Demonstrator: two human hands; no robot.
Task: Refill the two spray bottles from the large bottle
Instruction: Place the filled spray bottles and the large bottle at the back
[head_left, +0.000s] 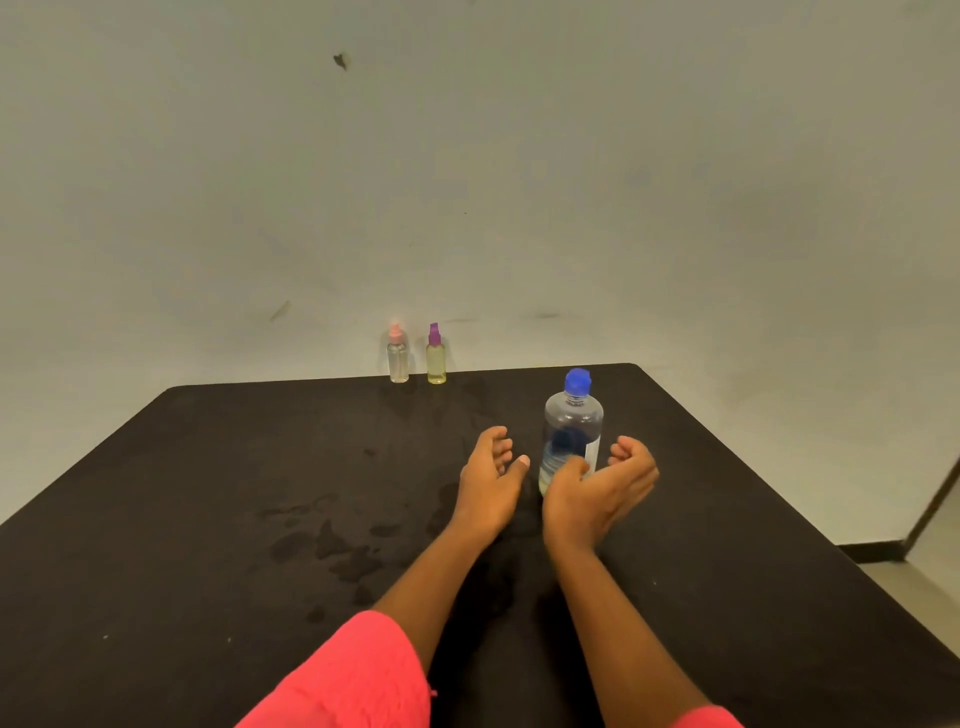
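Note:
A large clear bottle (572, 426) with a blue cap stands upright on the black table (208, 493), holding a little liquid. My right hand (602, 483) hovers just in front of and around it, fingers loosely curved, holding nothing. To the left of the bottle is my left hand (491, 478), relaxed and empty. At the table's far edge stand two small spray bottles side by side: one with a pink top (398, 356) and clear liquid, one with a purple top (436, 357) and yellowish liquid.
Dark wet patches (332, 540) mark the table left of my forearms. A pale wall rises right behind the far edge. The table's right edge drops off to the floor (924, 566).

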